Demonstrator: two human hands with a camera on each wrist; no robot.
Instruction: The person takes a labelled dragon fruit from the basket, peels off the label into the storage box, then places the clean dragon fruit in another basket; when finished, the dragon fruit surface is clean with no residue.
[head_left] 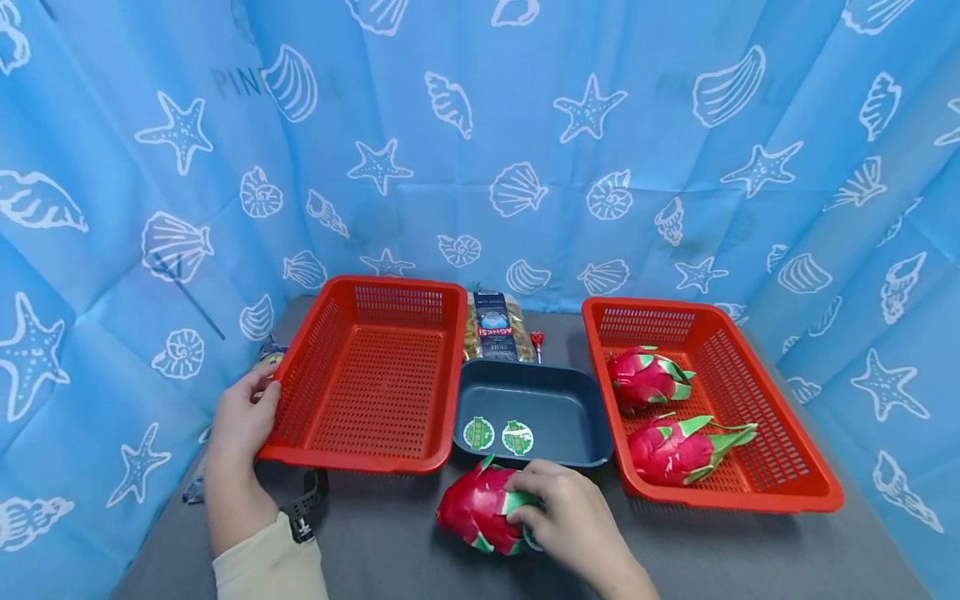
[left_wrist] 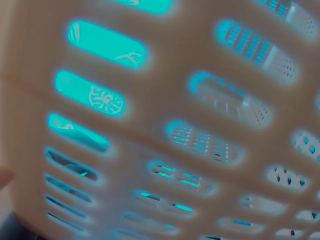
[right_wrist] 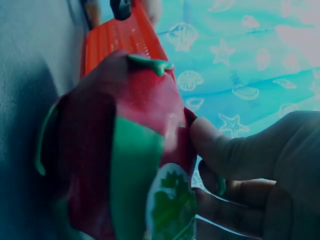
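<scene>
My right hand (head_left: 558,508) grips a dragon fruit (head_left: 480,510) by its green-leafed end, low over the grey table in front of the dark tray. In the right wrist view the thumb (right_wrist: 215,142) presses the side of the dragon fruit (right_wrist: 145,95), beside a round green and white sticker (right_wrist: 172,205). At the left, my left hand (head_left: 243,417) holds the side rim of a red slotted basket (head_left: 363,462) with nothing in it. The basket's slotted wall (left_wrist: 145,105) fills the left wrist view, hiding most of that hand.
Two dragon fruits (head_left: 648,379) lie in a second red basket (head_left: 738,500) at right. Between the baskets stands a dark blue tray (head_left: 532,371) with two round stickers inside. Behind it are a pasta bag (head_left: 495,325) and a red lollipop (head_left: 537,340). A blue shell-patterned curtain (head_left: 480,125) encloses the table.
</scene>
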